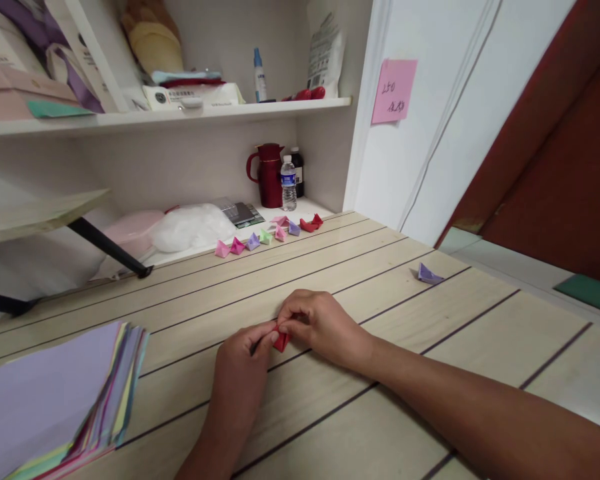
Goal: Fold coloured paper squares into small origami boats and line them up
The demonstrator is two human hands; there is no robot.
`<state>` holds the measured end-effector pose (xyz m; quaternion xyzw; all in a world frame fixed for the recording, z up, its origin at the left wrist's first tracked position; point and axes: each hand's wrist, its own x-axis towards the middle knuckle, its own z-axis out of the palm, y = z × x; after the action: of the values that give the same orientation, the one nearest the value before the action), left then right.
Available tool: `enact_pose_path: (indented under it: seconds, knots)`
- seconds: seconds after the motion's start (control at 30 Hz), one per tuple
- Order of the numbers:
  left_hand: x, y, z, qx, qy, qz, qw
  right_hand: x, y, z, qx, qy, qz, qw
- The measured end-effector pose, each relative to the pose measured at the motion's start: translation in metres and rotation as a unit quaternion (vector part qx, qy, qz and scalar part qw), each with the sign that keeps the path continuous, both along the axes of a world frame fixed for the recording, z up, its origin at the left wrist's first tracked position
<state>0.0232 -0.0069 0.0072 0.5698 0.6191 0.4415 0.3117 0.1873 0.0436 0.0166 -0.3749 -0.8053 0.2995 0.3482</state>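
Observation:
My left hand (pixel 243 370) and my right hand (pixel 317 327) meet at the middle of the wooden table (pixel 430 320). Both pinch a small folded red paper piece (pixel 281 341), most of it hidden by my fingers. A stack of coloured paper sheets (pixel 60 400), lilac on top, lies at the near left. One folded purple paper shape (pixel 429 274) sits alone to the right. A row of several small folded paper shapes (pixel 267 235) in pink, purple, green and red lines the table's far edge.
Behind the table a low shelf holds a dark red jug (pixel 267 175), a water bottle (pixel 289 183) and a white plastic bag (pixel 193 227). The upper shelf (pixel 180 115) carries bags and a spray bottle. A pink note (pixel 394 91) is stuck on the wall.

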Motion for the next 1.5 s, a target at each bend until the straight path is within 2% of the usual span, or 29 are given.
enact_pose_path:
  seconds: [0.2, 0.37, 0.43, 0.57, 0.73, 0.87, 0.93, 1.03, 1.1, 1.2, 1.33, 1.4, 1.5]
  knots:
    - [0.003, 0.001, -0.001, -0.005, -0.019, 0.011, 1.0, 0.001, -0.001, 0.0, -0.005, -0.008, -0.006, 1.0]
    - [0.001, 0.001, -0.003, -0.001, -0.023, 0.066, 0.998, 0.003, 0.002, 0.001, -0.032, 0.015, -0.025, 0.999]
    - [-0.001, -0.001, -0.002, -0.001, -0.027, 0.079, 0.997, 0.003, 0.004, 0.001, -0.1, 0.083, -0.02, 0.991]
    - [-0.002, -0.006, 0.003, -0.013, -0.049, 0.091, 0.995, 0.004, 0.009, 0.002, -0.275, 0.213, -0.008, 0.937]
    - [0.002, -0.013, 0.011, -0.012, -0.176, 0.112, 0.978, 0.01, 0.018, 0.004, -0.358, 0.257, 0.0, 0.898]
    - [0.007, -0.014, 0.011, -0.021, -0.275, 0.096, 0.956, 0.013, 0.021, 0.004, -0.379, 0.268, 0.007, 0.886]
    - [0.008, -0.015, 0.01, -0.04, -0.306, 0.07, 0.948, 0.011, 0.018, 0.004, -0.331, 0.252, 0.005, 0.91]
    - [0.008, -0.015, 0.007, -0.062, -0.347, 0.039, 0.935, 0.006, 0.01, 0.005, -0.144, 0.187, -0.008, 0.972]
    - [0.008, -0.015, 0.006, -0.063, -0.368, 0.041, 0.927, 0.004, 0.004, 0.006, -0.027, 0.144, -0.014, 0.989]
    - [0.009, -0.014, 0.006, -0.062, -0.379, 0.051, 0.922, 0.002, -0.003, 0.007, 0.078, 0.117, -0.017, 0.99]
    - [0.011, -0.014, 0.005, -0.053, -0.382, 0.061, 0.921, 0.002, -0.008, 0.007, 0.186, 0.109, -0.032, 0.976]
    - [0.012, -0.015, 0.004, -0.058, -0.38, 0.067, 0.921, 0.002, -0.009, 0.008, 0.222, 0.102, -0.036, 0.969]
    - [0.014, -0.016, 0.003, -0.063, -0.385, 0.064, 0.918, 0.003, -0.009, 0.008, 0.237, 0.088, -0.035, 0.967]
